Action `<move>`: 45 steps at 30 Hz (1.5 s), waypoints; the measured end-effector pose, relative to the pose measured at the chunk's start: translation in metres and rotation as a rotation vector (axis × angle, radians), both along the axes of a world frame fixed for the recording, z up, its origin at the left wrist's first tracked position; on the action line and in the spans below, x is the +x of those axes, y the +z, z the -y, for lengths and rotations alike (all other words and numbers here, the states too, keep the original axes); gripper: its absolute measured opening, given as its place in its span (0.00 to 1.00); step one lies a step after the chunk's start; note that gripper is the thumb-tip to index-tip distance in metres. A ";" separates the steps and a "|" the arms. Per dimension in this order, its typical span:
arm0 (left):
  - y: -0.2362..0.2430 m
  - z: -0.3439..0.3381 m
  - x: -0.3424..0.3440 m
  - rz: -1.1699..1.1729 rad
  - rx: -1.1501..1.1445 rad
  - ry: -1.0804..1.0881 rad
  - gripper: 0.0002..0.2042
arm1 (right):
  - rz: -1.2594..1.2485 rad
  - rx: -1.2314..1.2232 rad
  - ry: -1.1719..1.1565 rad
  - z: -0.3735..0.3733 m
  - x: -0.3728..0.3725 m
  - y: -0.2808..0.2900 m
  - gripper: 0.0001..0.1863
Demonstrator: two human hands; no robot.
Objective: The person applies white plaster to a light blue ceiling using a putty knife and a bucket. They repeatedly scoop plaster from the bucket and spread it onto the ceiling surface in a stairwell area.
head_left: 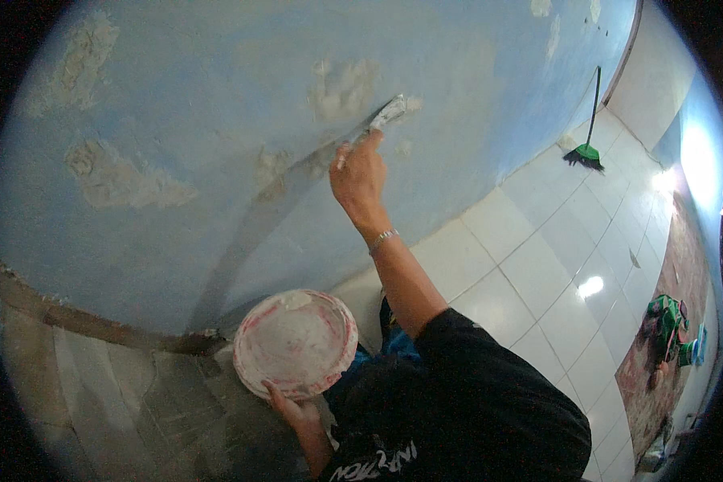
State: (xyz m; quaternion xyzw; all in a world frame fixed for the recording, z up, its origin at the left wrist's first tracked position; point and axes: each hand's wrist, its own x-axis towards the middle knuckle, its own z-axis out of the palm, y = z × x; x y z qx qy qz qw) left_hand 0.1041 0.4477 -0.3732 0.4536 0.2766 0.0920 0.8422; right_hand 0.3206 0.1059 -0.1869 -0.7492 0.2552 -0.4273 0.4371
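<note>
My right hand [358,176] is closed round a putty knife [388,112], its blade against the blue wall [217,88] beside a small pale smear of filler [410,104]. A larger patch of filler [341,88] lies just left of the blade. Down by my body, my left hand [292,406] grips the near rim of a round, pinkish-white lid [296,341]. White paste coats the lid's face, with a small lump near its far edge. My left thumb shows on the rim; the other fingers are hidden beneath.
More rough filler patches [124,177] mark the wall at left. A green broom [586,156] leans at the far right above white floor tiles [530,265]. Green items [664,321] sit on a reddish-brown strip of floor. Grey tiles [104,386] lie at lower left.
</note>
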 end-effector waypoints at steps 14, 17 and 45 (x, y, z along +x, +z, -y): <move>-0.028 -0.003 -0.004 0.086 0.201 0.055 0.37 | 0.245 0.253 -0.116 0.076 -0.049 -0.014 0.19; -0.023 0.002 -0.001 0.200 -0.040 0.028 0.35 | 0.272 0.364 0.214 0.048 -0.061 -0.022 0.21; 0.004 0.015 -0.003 0.027 0.015 0.074 0.33 | 0.335 0.295 0.287 -0.003 -0.064 -0.064 0.22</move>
